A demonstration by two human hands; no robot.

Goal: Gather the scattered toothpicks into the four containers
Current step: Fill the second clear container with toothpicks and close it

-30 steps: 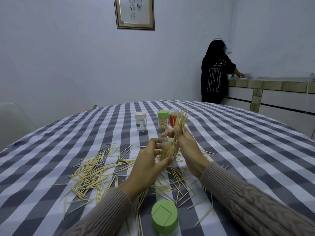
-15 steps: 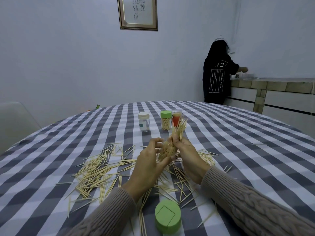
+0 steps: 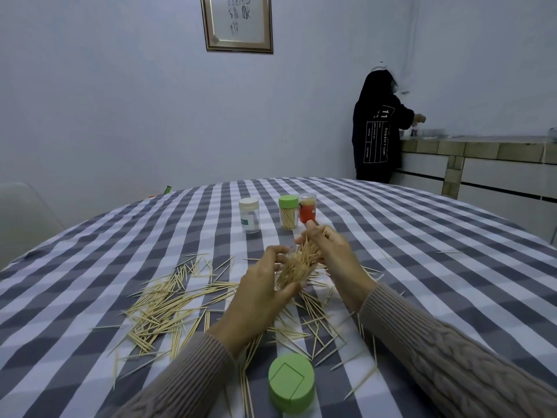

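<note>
Above the table's middle, my left hand (image 3: 262,292) curls round the lower end of a thick toothpick bundle (image 3: 298,265); the bundle seems to sit in a clear container, though its wall barely shows. From the right, my right hand (image 3: 333,256) grips the bundle's upper end with fingers bent over the tips. Loose toothpicks (image 3: 168,300) lie scattered on the checked cloth to the left and under both hands. Three containers stand behind: a white-lidded one (image 3: 249,215), a green-lidded one (image 3: 288,212) full of toothpicks, and a red-labelled one (image 3: 307,208). A loose green lid (image 3: 291,381) lies near me.
The round table (image 3: 422,236) has a grey and white checked cloth. A person in a black top (image 3: 378,131) stands at a counter (image 3: 482,146) at the back right. A pale chair (image 3: 21,215) sits at the left edge.
My right hand has come down towards my left hand, and the toothpicks it grips no longer stick up high above the fingers. The left hand has stayed in place.
</note>
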